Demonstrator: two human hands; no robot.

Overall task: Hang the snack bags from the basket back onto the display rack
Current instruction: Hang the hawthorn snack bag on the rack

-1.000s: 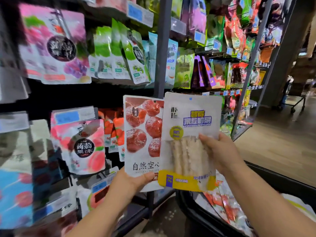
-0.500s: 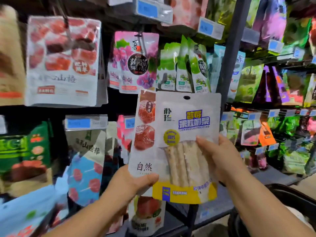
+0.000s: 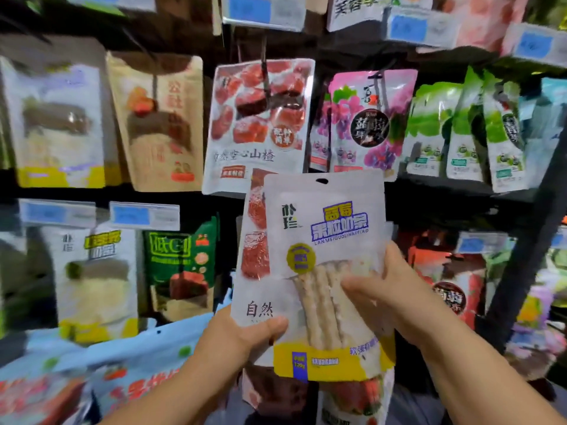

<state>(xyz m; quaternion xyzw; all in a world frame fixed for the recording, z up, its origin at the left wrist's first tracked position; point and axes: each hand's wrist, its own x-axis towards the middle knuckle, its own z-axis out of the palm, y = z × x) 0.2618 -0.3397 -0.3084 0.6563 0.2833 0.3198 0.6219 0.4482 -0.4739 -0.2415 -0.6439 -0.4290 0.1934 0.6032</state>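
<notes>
Two bags upright, overlapped. Left hand (image 3: 245, 335) pinches hawthorn bag (image 3: 254, 240) behind; right hand (image 3: 395, 299) fingers clasp milk-stick bag (image 3: 325, 228) in front. Hang-holes point up; hung hawthorn bags (image 3: 257, 124) just above.

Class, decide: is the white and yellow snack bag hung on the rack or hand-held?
Hand-held: the right hand grips the snack bag, and no hook passes through its hang hole.

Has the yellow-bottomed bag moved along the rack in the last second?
Yes, leftward: the yellow-bottomed bag now sits well left of the dark upright post, which it overlapped before.
</notes>
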